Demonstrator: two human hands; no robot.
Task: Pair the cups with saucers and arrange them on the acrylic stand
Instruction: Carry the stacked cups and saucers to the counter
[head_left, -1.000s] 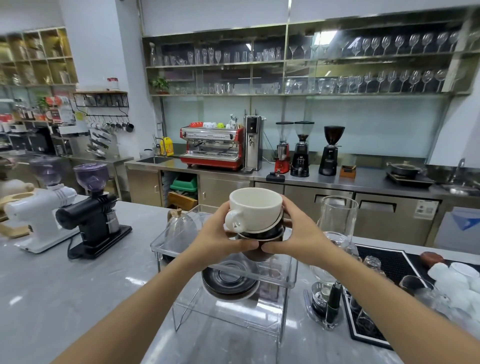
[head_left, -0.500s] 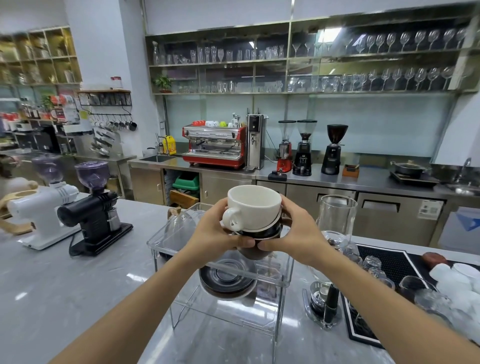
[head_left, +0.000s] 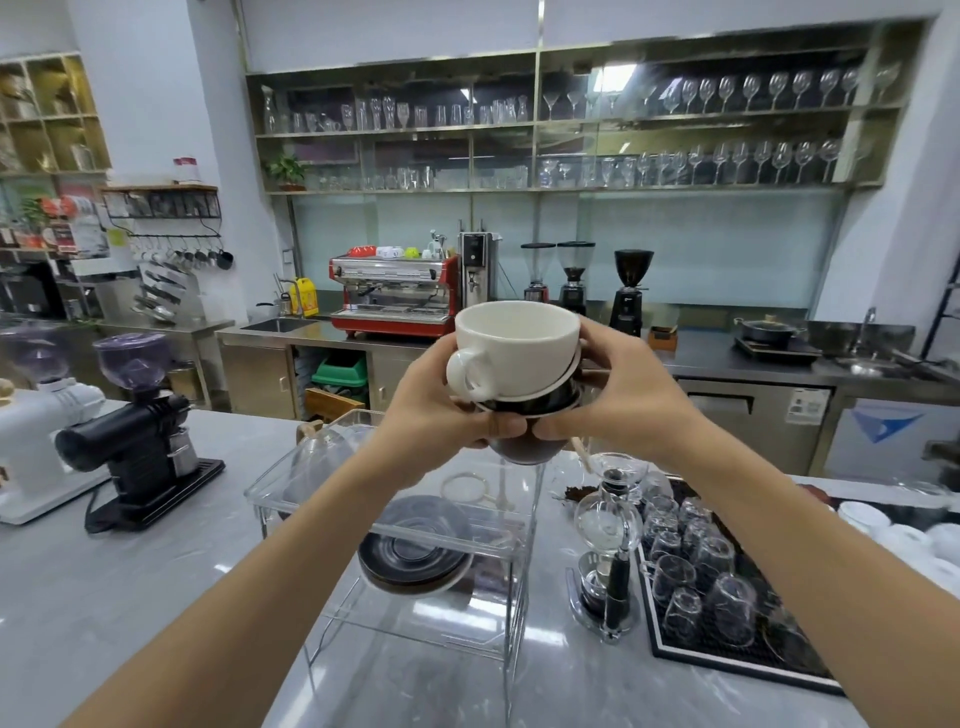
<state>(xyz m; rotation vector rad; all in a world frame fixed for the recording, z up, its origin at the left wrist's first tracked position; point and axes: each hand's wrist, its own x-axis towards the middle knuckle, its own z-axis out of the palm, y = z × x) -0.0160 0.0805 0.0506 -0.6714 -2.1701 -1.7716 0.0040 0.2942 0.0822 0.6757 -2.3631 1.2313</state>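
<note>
A stack of cups is held up in both hands above the clear acrylic stand (head_left: 280, 480). A white cup (head_left: 519, 345) with its handle to the left sits tilted on top of a black cup (head_left: 540, 402), and a brown cup (head_left: 524, 448) is at the bottom. My left hand (head_left: 434, 402) grips the stack from the left and my right hand (head_left: 631, 395) from the right. Dark saucers (head_left: 415, 553) lie stacked under the stand's top shelf.
Black grinder (head_left: 140, 426) and white grinder (head_left: 41, 431) stand at the left. A siphon coffee maker (head_left: 608, 530) stands right of the stand, beside a black mat (head_left: 737, 670) of upturned glasses. White cups (head_left: 904, 540) sit at far right. Back counter holds a red espresso machine (head_left: 395, 293).
Both hands have lifted the cup stack higher above the stand, and the white top cup now tilts more to the left.
</note>
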